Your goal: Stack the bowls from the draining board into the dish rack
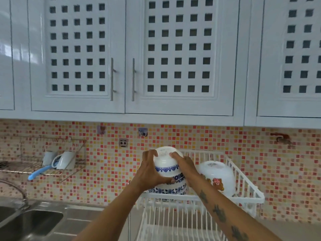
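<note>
Below the frame's centre, both hands clasp an upturned bowl point(165, 161) from either side — white, with a blue patterned band near its rim. The left hand point(151, 169) wraps the bowl's left flank, fingers spread up over the base and thumb pressed low against the band. The right hand point(184, 166) covers the right flank, fingertips point(172, 155) reaching onto the base. So the bowl sits squarely between the two palms, gripped by both.

It rests on top of a stack point(171, 187) of similar blue-and-white bowls, also upside down, standing in the left part of the white rack point(243, 193). Whether the held bowl is fully seated on the one beneath cannot be told; the hands hide the join.

Just right of the stack, inside the same rack, a larger white bowl point(217, 176) with cartoon bears lies inverted, apart from the hands.

At the left of the frame a wire shelf point(52, 153) on the mosaic wall carries a mug point(65, 160) and a blue-handled brush point(39, 172). A steel sink point(31, 221) fills the lower left corner, and white cabinets point(121, 66) with square cut-outs span the top.
</note>
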The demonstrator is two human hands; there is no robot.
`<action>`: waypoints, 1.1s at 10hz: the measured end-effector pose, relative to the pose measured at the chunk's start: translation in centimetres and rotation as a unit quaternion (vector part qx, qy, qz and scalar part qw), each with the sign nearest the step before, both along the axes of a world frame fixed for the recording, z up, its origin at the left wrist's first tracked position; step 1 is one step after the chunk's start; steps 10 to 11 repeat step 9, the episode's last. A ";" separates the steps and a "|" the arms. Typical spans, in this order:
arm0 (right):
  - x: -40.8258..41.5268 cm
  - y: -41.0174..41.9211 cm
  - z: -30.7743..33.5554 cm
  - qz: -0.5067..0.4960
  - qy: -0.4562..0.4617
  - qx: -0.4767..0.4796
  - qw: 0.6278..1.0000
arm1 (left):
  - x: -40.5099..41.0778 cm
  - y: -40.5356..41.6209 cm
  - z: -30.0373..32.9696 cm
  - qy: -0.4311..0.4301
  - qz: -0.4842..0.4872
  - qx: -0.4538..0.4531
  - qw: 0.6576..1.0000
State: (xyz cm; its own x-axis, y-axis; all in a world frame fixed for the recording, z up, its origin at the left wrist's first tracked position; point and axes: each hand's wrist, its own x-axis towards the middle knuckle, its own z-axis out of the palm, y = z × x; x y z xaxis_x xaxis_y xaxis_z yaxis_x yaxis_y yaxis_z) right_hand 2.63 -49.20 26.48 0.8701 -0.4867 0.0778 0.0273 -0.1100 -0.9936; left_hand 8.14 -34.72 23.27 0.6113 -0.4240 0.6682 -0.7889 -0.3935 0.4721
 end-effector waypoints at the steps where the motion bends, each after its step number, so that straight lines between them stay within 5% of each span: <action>1: 1.5 -0.9 -1.4 -0.006 0.011 0.020 1.000 | 0.5 -0.5 -0.1 0.017 0.013 0.038 0.999; 6: 3.0 -1.8 -2.9 0.028 0.082 0.009 0.996 | 2.2 -0.7 -1.6 0.032 0.016 0.076 0.996; 9: -3.4 0.4 -2.0 -0.079 0.098 -0.323 0.938 | -1.3 2.2 -1.3 0.050 0.048 0.112 0.991; 11: -3.4 0.4 -2.0 -0.079 0.098 -0.323 0.938 | -1.3 2.2 -1.3 0.050 0.048 0.112 0.991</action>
